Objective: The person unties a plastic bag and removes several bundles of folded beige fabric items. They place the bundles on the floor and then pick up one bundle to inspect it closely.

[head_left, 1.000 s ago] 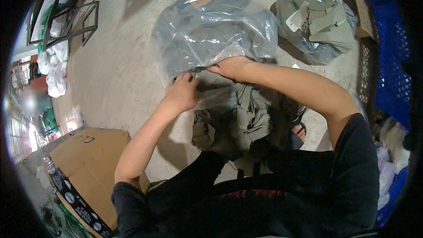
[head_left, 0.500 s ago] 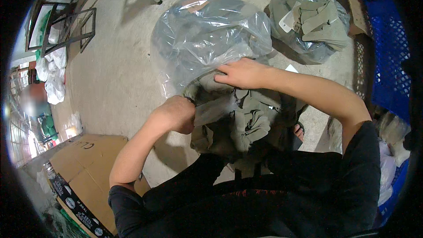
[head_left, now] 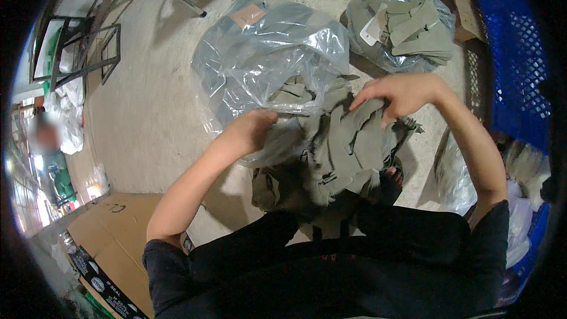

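Note:
My left hand is closed on the edge of a large clear plastic bag on the floor in front of me. Grey-green cut pieces that look like fabric lie in a loose heap at the bag's mouth, some of them inside it. To the right, my right hand bends over the heap, its fingers and thumb around several pieces. Below the heap, between my knees, more of the same material hangs in shadow, and what supports it is hidden.
A second clear bag topped with similar pieces stands at the far right. Blue plastic crates line the right side. At the lower left is a cardboard box. A metal frame stands far left, with a person beyond.
My right hand has left the bag's edge and moved right onto the pieces. More pieces now show at the bag's mouth. My left hand still grips the bag; the view has shifted slightly.

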Tool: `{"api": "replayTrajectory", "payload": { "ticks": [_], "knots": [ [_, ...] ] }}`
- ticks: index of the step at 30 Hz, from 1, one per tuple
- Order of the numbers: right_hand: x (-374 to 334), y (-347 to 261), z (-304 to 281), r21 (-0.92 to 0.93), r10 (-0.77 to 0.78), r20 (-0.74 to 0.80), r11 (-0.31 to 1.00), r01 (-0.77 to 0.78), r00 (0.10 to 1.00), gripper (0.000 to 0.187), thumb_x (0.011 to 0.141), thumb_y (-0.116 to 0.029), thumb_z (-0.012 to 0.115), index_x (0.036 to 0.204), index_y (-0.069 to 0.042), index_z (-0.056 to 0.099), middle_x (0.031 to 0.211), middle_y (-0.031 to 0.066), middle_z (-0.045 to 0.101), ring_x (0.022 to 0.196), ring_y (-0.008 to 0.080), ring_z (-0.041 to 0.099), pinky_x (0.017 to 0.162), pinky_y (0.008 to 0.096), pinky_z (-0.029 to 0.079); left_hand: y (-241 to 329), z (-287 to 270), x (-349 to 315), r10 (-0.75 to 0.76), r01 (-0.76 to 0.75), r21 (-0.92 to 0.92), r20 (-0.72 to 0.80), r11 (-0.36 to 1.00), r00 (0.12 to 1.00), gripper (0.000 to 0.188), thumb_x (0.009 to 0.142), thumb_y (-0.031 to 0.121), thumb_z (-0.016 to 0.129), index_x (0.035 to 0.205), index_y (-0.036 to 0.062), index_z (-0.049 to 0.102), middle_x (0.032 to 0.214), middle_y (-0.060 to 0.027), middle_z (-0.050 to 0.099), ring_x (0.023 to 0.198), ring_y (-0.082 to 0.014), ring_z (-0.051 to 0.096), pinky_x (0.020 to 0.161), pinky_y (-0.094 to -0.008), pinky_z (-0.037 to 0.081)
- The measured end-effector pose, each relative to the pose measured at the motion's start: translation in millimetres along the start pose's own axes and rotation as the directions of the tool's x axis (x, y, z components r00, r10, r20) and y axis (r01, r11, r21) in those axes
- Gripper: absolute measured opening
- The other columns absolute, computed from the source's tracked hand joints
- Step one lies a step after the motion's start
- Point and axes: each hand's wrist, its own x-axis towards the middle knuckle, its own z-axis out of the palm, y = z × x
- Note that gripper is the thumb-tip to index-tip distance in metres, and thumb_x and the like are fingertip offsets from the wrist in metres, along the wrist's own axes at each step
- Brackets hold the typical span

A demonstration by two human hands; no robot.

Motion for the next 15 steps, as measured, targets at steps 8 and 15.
{"api": "replayTrajectory", "payload": {
  "ticks": [8, 15],
  "knots": [
    [46, 5, 29, -0.159, 0.099, -0.064, 0.981, -0.108, 0.993, 0.042, 0.098, -0.035, 0.065, 0.130, -0.008, 0.064, 0.124, 0.0193, 0.066, 0.120, 0.0394, 0.061, 0.102, 0.0477, 0.050, -27, 46, 23, 0.078, -0.163, 0.313, 0.269, 0.936, 0.960, 0.083, 0.073, 0.031, 0.077, 0.149, 0.0108, 0.050, 0.139, -0.0125, 0.059, 0.133, -0.0337, 0.052, 0.108, -0.0490, 0.042],
    [110, 17, 65, -0.073, -0.226, -0.158, 0.974, 0.217, 0.961, 0.025, 0.099, -0.025, 0.061, 0.095, -0.005, 0.075, 0.093, 0.0167, 0.074, 0.091, 0.0378, 0.070, 0.085, 0.0479, 0.053, -19, 31, 13, 0.024, -0.058, 0.139, 0.234, 0.989, 0.972, 0.072, 0.069, 0.034, 0.079, 0.132, 0.0066, 0.057, 0.122, -0.0175, 0.066, 0.121, -0.0364, 0.060, 0.100, -0.0472, 0.043]
  ]
}}
